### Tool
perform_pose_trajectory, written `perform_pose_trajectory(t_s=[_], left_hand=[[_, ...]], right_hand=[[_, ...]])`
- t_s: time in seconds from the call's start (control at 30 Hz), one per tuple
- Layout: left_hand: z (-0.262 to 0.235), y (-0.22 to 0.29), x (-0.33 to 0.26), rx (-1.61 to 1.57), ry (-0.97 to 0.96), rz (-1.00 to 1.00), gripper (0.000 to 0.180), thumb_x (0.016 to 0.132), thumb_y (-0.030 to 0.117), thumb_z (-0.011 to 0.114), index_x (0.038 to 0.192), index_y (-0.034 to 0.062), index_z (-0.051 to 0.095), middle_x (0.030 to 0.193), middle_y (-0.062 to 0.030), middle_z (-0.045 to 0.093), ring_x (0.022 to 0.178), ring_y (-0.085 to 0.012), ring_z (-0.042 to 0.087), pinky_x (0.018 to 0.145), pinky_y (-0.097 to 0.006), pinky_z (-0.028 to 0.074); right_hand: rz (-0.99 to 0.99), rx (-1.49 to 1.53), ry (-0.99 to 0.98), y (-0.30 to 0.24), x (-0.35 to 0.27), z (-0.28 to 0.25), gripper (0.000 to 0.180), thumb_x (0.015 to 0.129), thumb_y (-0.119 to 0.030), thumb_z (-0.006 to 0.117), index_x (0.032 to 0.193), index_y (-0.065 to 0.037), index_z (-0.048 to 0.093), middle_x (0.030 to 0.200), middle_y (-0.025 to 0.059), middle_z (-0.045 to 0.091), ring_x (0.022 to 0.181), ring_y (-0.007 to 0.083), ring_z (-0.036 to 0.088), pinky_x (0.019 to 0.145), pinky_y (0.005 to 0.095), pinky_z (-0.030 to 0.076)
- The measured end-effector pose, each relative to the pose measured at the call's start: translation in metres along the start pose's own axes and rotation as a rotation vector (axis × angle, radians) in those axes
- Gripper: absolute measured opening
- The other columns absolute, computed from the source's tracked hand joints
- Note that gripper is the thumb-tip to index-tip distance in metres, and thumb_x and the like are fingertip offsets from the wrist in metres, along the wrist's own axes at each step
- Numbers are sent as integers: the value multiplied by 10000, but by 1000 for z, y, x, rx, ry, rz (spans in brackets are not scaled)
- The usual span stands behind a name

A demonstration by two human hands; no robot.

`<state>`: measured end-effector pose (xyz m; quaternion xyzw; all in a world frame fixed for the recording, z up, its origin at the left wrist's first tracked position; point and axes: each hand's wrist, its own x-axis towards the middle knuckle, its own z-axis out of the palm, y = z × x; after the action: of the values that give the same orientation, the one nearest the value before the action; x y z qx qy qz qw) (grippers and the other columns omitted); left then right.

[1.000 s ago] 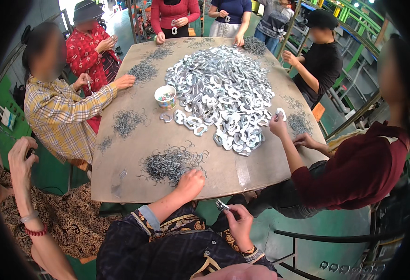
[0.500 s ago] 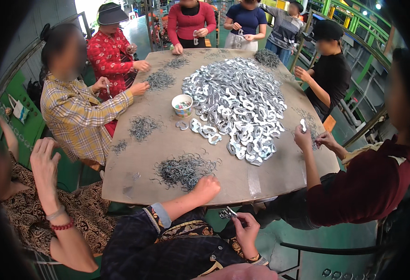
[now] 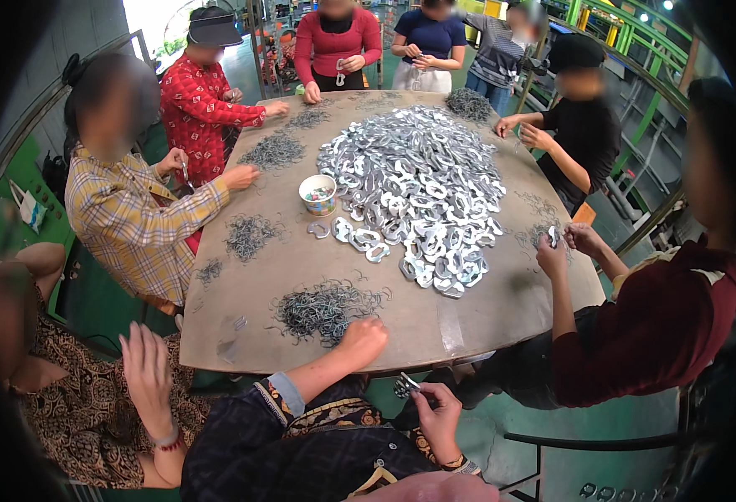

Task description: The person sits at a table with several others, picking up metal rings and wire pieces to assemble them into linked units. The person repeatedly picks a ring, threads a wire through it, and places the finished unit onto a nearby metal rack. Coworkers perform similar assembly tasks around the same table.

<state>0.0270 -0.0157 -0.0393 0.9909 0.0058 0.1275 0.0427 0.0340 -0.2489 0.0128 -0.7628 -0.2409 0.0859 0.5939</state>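
Note:
My left hand is closed, resting on the near edge of the table at the right side of a heap of small grey curved wire pieces. Its fingertips are turned away, so what they hold is hidden. Below the table's edge, in front of my dark patterned shirt, my right hand pinches a silver metal piece between thumb and fingers. Dark gaps show in that piece, but its exact shape is too small to read. Farther in, a big mound of silver loop-shaped metal parts covers the middle of the table.
A paper tub with small coloured bits stands left of the mound. Smaller wire heaps lie along the brown table's left side. Several people sit or stand around it; one in maroon is close on my right, another's raised hand on my left.
The view has shifted slightly. My left hand stays by the wire heap; the metal piece in my right hand has turned a little. The neighbour's raised hand on my left has dropped.

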Motion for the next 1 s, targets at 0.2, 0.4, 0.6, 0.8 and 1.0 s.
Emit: perform_pose_trajectory(t_s=[0.2,0.4,0.6,0.8,1.0], left_hand=[[2,0,0,2,19,-16,100,717,112,609,744,34,665,796,-110,650,813,-264,663,649,-369,559],[5,-2,0,0,58,-11,104,690,114,621,721,22,658,772,-116,643,787,-270,663,626,-377,560],[4,-2,1,-16,58,-14,109,679,116,628,709,14,653,765,-121,639,779,-278,661,621,-383,561],[-3,1,1,-27,68,-10,94,688,87,609,714,7,653,774,-132,646,790,-277,665,622,-372,563],[-3,2,-2,-66,88,-42,92,710,65,594,749,-6,640,792,-155,651,791,-293,667,629,-386,563]], right_hand=[[6,-12,0,-2,0,-1,94,782,61,702,869,33,682,812,82,676,716,120,648,669,242,519],[-1,-16,-1,-4,1,0,83,785,50,707,862,32,682,799,77,675,705,120,645,657,245,513],[5,-18,-3,-5,0,0,85,785,42,709,866,31,685,791,75,674,699,121,644,651,245,508],[-13,-2,3,-3,-1,0,88,786,42,708,870,33,685,795,73,675,701,117,643,651,243,508],[-18,4,4,0,-3,0,88,785,46,704,870,33,686,793,69,674,695,111,638,644,241,505]])
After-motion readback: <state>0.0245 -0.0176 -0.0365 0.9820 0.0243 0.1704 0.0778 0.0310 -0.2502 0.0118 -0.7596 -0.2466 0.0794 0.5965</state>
